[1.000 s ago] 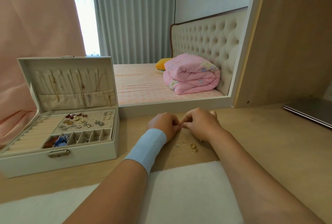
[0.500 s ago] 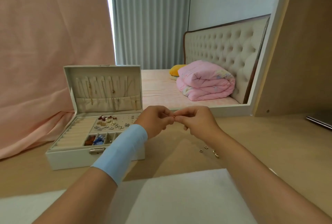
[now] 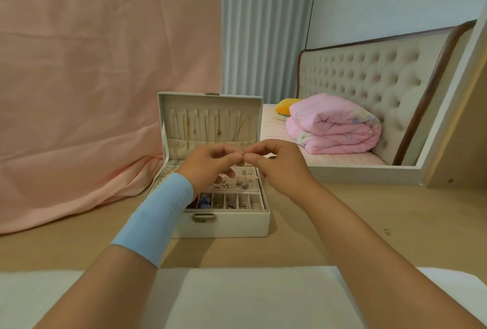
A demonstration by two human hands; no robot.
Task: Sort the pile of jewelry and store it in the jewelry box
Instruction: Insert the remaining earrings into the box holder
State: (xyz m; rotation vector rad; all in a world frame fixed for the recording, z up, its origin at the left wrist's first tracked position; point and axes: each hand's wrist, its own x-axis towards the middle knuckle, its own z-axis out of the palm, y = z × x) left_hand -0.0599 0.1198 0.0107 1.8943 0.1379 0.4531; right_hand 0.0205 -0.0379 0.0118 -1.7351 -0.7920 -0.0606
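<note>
Box (image 3: 224, 226): one, lid (image 3: 210, 107) up, on the desk (image 3: 395, 202) left of centre. Chains (image 3: 187, 128) hang in the lid, studs (image 3: 238, 183) sit on the panel, and some front cells (image 3: 243, 201) hold pieces. All are too small to count.

Left hand (image 3: 208, 162): fingertips pinch one tiny piece (image 3: 243, 154), held above the box.

Right hand (image 3: 279, 168): pinches the same piece from the other side.

Far right on the desk: one small cluster of loose bits (image 3: 386, 231), number unclear.

Judgement: mostly sorted. This piece and the cluster remain.
</note>
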